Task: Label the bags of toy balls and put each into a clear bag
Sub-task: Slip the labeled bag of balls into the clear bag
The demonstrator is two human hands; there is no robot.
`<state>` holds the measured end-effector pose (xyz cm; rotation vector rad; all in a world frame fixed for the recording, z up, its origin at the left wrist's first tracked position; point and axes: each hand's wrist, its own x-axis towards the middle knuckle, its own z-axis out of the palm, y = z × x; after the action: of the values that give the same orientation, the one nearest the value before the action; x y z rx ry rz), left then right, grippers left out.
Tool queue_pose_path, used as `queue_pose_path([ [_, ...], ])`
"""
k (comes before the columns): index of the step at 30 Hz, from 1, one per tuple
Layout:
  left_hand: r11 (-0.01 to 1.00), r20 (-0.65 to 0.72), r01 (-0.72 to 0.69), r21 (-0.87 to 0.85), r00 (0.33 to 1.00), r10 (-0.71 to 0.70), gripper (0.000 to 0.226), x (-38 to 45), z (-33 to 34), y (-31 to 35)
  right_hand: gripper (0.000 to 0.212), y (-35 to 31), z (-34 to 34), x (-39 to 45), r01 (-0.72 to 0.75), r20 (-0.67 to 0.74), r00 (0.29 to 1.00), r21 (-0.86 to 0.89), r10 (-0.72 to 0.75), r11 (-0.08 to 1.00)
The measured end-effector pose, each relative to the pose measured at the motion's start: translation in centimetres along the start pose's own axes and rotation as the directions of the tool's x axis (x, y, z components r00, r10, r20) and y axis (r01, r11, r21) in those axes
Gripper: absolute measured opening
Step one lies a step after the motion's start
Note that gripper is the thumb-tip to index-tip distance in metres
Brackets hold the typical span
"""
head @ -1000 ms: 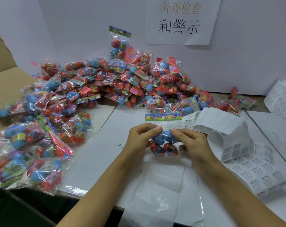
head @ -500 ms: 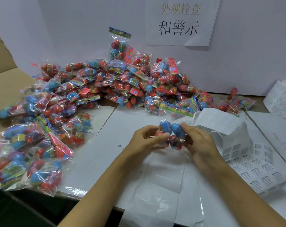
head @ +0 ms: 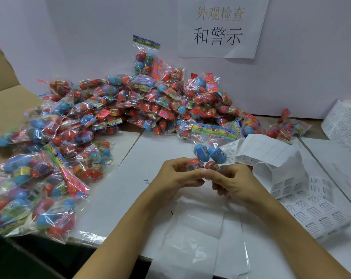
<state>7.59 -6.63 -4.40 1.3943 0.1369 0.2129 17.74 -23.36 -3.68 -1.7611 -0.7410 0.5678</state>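
Toy balls in a small crinkly bag (head: 207, 156) sit right in the middle of the scene, held up just above the white table (head: 126, 178): two blue ones on the far side, two red ones nearer, with the bag's colourful header strip (head: 212, 130) tipped away toward the far pile. Left hand (head: 175, 176) has its fingers curled round the near left end of that bag, thumb tip pressed in; right hand (head: 232, 181) pinches the near right end, and the two hands touch at the fingertips. Just near of the hands lies a flat clear bag (head: 190, 244) on the table; whether anything is in it I cannot tell. Right of the hands, a sheet of small printed labels (head: 309, 206) trails across the table, its far end folded up and curling over beside the held bag, and a roll of labels (head: 343, 123) stands at the far right edge. Far and left, a big heap of filled ball bags (head: 114, 109) spills along the wall, one bag (head: 144, 57) propped upright against it. A brown cardboard box (head: 3, 103) stands open at far left, bags lying over its flap. A paper sign (head: 221, 27) with printed characters is stuck on the wall.
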Motion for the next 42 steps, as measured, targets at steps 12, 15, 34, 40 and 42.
queue_pose_path([
  [12,0.992,0.117,0.086,-0.093,0.99,-0.075,0.026,-0.3,-1.8,0.6,0.05,-0.3,-1.4,0.1,0.044,0.096,0.993,0.17,-0.061,0.984],
  [15,0.989,0.078,0.088,-0.118,0.994,-0.079,0.026,-0.1,-1.7,0.3,0.039,-0.1,-1.3,0.1,0.034,0.1,0.994,0.168,-0.052,0.985],
  [34,0.91,-0.118,0.139,-0.391,0.973,-0.2,0.047,0.5,-1.4,0.5,0.029,-0.3,-1.3,-0.1,0.028,0.08,0.995,0.27,-0.051,0.962],
  [40,0.868,-0.036,0.196,-0.456,0.971,-0.238,0.018,0.3,-1.3,0.7,0.025,-0.4,-1.3,-0.1,0.017,0.097,0.994,0.303,-0.049,0.953],
  [42,0.85,-0.032,0.192,-0.491,0.971,-0.238,0.014,0.3,-1.5,0.9,0.025,-0.4,-1.4,-0.1,0.014,0.098,0.994,0.318,-0.047,0.948],
])
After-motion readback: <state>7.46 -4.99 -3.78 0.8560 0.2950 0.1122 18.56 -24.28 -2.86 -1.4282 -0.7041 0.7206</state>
